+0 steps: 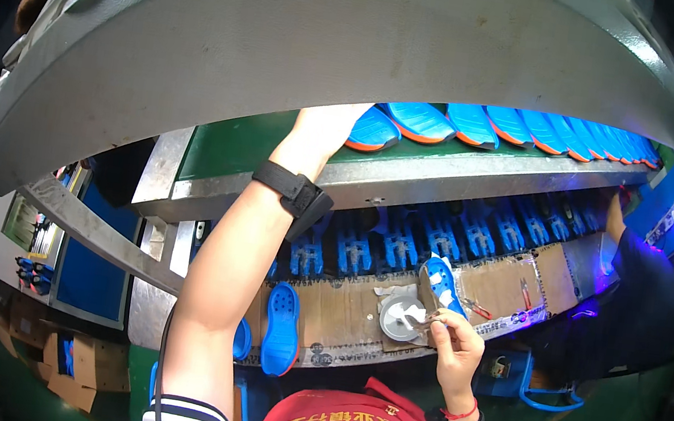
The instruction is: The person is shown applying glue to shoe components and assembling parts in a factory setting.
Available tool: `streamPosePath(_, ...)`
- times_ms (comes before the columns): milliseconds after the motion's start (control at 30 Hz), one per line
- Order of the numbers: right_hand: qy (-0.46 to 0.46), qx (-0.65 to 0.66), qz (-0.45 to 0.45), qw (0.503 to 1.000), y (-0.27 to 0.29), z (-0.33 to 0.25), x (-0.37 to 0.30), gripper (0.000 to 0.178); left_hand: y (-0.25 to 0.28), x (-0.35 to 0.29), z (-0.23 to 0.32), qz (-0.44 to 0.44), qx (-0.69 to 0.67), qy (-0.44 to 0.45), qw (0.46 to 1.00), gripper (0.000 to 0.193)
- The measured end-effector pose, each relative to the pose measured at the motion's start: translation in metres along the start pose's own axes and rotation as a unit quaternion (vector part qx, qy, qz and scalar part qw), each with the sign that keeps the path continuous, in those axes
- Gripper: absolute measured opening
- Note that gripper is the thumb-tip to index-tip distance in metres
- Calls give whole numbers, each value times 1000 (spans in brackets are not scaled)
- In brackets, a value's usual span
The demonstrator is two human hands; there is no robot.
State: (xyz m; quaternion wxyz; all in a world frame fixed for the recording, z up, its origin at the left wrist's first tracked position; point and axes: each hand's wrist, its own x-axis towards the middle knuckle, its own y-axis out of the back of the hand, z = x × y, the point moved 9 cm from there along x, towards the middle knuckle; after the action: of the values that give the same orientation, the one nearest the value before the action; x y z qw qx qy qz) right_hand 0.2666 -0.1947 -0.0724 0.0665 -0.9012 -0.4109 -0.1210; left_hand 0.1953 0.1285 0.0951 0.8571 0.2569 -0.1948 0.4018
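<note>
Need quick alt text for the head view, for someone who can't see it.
The left hand reaches up to a blue and orange sole on the upper green belt, while the right hand holds a small tool over a white dish. Another person works at far right.

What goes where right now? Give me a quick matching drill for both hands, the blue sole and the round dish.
1. left hand
2. right hand
3. blue sole
4. white round dish

a. flat on the cardboard bench, left side
b. up on the green conveyor at a blue-orange sole
c. on the cardboard beside the right hand
d. low, pinching a small thing

Pairs: 1-b, 2-d, 3-a, 4-c
</note>
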Motion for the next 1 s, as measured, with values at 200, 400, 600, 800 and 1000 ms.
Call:
streamPosePath(200, -60, -40, -46, 996, -10, 30, -14, 8, -31, -138, -13, 111, -124, 106, 980, 38)
streamPosePath(400, -59, -107, -70, 990, -13, 46, -27, 6, 113, -405, -140, 396, 315, 270, 819, 36)
streamPosePath(600, -92, -123, -96, 983, -26, 60, -30, 9, 176, -579, -215, 240, 438, 500, 707, 39)
streamPosePath(800, -88, -131, -122, 980, -42, 56, -29, 8, 192, -584, -224, 169, 376, 526, 744, 21)
streamPosePath(1000, -109, -160, -140, 971, -41, 67, -34, 8, 149, -568, -209, 309, -226, 611, 693, 24)
